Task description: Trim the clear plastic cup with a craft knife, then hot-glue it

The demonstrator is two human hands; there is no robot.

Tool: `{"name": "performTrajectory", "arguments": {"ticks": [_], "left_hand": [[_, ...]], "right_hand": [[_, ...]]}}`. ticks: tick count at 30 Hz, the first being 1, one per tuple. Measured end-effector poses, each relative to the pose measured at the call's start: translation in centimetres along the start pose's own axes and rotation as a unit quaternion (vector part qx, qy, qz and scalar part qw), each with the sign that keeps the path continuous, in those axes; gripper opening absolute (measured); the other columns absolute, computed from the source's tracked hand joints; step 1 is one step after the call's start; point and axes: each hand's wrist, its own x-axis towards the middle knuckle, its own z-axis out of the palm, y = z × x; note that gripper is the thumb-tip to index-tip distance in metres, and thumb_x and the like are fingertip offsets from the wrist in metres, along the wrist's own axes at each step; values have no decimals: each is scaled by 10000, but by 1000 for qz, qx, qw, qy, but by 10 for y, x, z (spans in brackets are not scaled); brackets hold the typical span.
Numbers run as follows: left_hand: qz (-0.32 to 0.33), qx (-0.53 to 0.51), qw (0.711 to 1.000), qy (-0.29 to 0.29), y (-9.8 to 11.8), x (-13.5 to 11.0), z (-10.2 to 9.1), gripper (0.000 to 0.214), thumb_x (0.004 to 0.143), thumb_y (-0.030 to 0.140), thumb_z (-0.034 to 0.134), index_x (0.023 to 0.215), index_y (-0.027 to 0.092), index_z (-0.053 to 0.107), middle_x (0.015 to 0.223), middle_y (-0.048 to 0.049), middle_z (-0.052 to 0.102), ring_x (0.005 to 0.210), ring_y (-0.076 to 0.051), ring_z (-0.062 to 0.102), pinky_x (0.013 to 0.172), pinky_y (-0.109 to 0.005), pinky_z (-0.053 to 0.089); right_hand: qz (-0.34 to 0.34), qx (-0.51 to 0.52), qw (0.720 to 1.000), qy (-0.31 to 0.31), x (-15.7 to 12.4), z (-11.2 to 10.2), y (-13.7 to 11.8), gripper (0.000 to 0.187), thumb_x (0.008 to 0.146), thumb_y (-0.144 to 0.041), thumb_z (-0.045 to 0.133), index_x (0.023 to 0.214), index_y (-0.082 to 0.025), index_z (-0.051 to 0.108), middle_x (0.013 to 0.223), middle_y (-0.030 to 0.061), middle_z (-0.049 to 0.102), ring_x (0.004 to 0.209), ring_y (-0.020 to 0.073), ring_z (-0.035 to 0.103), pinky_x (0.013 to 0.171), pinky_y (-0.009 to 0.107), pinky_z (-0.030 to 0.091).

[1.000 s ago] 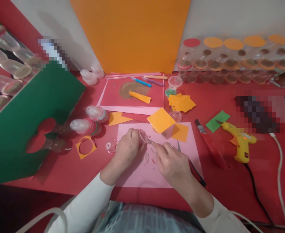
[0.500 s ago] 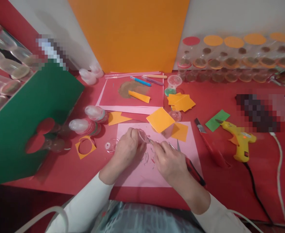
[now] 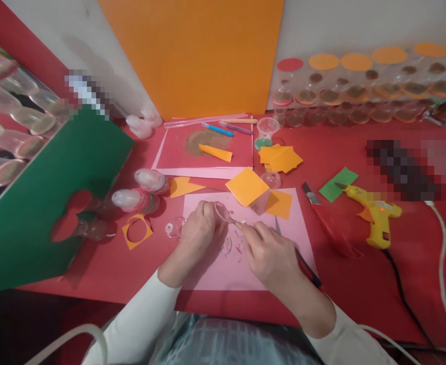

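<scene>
My left hand [image 3: 198,230] is closed around a small clear plastic cup or lid, its round rim [image 3: 220,211] facing right. In my right hand [image 3: 270,248] is a slim pointed tool [image 3: 235,222], pinched between the fingers, with its tip at that rim. Most of the tool is hidden by the fingers, so its exact kind is unclear. Both hands are over a pink sheet [image 3: 223,276], where small thin shavings [image 3: 228,246] lie. A red-and-black handle [image 3: 308,268] shows beside my right wrist; whether it belongs to the tool I cannot tell. Left of my left hand lies a clear domed piece [image 3: 174,228].
Orange paper squares [image 3: 248,186] lie behind the hands. To the right are a red box cutter [image 3: 331,228], a green paper piece [image 3: 338,184] and a yellow glue gun [image 3: 377,213] with its cord. Stacked plastic cups [image 3: 135,198] and a leaning green board [image 3: 56,203] occupy the left.
The view has shifted slightly. The tool tip stays at the rim, while my right hand has moved a little to the right and turned slightly. My left hand keeps its hold.
</scene>
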Motion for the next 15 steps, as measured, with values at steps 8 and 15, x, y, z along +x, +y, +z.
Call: {"name": "performTrajectory", "arguments": {"ticks": [8, 15], "left_hand": [[-22, 22, 999, -17, 4, 2, -3, 143, 837, 265, 499, 928, 167, 449, 888, -106, 592, 717, -254, 648, 563, -336, 497], [-24, 8, 999, -22, 4, 2, -3, 153, 834, 271, 505, 936, 177, 442, 900, -104, 585, 699, -253, 641, 553, -339, 492]], "right_hand": [[-2, 6, 1000, -1, 1, -3, -1, 213, 876, -125, 498, 976, -171, 680, 699, 14, 613, 602, 130, 562, 531, 259, 329], [-10, -13, 1000, -11, -1, 0, -4, 221, 898, -122, 485, 1045, -155, 646, 728, 25, 597, 629, 131, 559, 540, 263, 348]]}}
